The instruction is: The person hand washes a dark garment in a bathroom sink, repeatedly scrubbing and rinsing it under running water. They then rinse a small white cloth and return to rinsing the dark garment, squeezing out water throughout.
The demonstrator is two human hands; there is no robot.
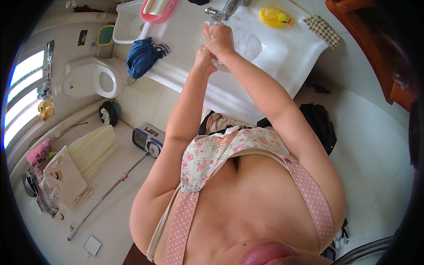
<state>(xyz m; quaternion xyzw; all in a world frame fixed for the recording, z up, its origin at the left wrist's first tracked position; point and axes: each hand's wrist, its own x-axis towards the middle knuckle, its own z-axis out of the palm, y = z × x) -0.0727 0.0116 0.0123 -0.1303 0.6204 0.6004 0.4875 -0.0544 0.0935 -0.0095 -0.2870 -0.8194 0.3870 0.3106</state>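
Note:
Both of my hands are pressed together beneath the chrome faucet (227,9), over the white sink (282,57). My right hand (219,39) is closed in a fist, wet and close under the spout. Against it, a little lower and to the left, is my left hand (204,58), its fingers curled and partly hidden behind the right. Whatever lies between them is hidden. White suds (248,44) fill the basin just right of my hands, and a few wet streaks cling to my skin.
A blue cloth (142,58) hangs over the sink's left edge. A pink soap dish (160,12) and a yellow duck-shaped dish (276,17) sit at the back. A checked cloth (323,31) drapes over the right corner. At left are a toilet (106,81) and a mop (108,192).

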